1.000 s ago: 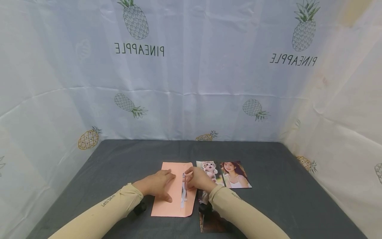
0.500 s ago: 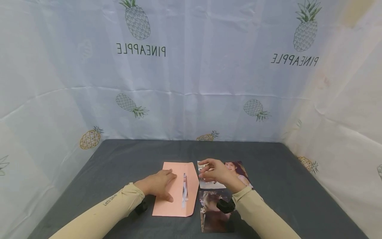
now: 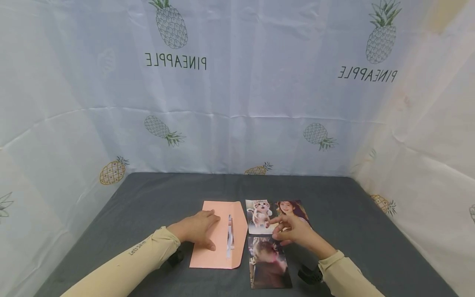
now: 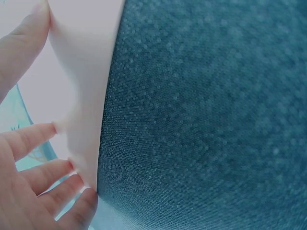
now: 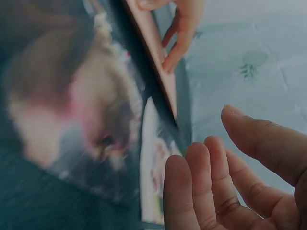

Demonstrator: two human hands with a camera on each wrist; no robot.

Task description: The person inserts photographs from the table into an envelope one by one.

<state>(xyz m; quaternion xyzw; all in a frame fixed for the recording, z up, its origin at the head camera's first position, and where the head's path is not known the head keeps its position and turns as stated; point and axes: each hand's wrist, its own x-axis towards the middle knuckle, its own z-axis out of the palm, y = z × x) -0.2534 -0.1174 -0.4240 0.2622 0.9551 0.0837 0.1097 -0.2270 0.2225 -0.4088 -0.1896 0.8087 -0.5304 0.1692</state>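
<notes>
A peach envelope (image 3: pixel 219 258) lies flat with its flap toward the right. Part of a printed photo (image 3: pixel 230 233) shows as a narrow strip at its opening. My left hand (image 3: pixel 196 229) rests on the envelope with fingers spread; the left wrist view shows the fingertips (image 4: pixel 69 165) along the paper. Over the loose photos hovers my right hand (image 3: pixel 297 232), its fingers relaxed and holding nothing. Below it are a kitten photo (image 3: pixel 256 218) and a portrait photo (image 3: pixel 289 207), partly covered by the hand. Nearer the front lies a dark brown photo (image 3: pixel 269 268).
A dark grey cloth (image 3: pixel 167 187) covers the table. Pale curtains (image 3: pixel 230 82) with pineapple prints enclose the back and sides. A black wrist device (image 3: pixel 311 275) sits by the right sleeve.
My right hand has left the envelope's opening and moved right and toward the front, uncovering the envelope's flap, the kitten photo and the dark photo. The left hand has stayed in place.
</notes>
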